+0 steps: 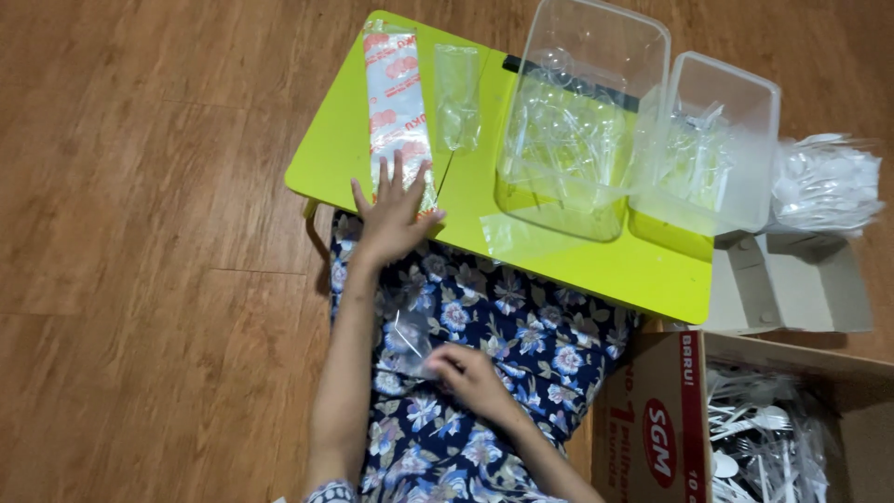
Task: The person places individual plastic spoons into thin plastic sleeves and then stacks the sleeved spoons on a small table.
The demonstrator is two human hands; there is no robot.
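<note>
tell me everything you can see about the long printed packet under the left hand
The packet is a long, narrow, clear plastic sleeve with red printing along it, shiny and slightly wrinkled. It lies flat near the left edge of the lime-green table, running from the far edge toward the person. The left hand rests spread on its near end. A smaller clear bag lies just beside it.
</note>
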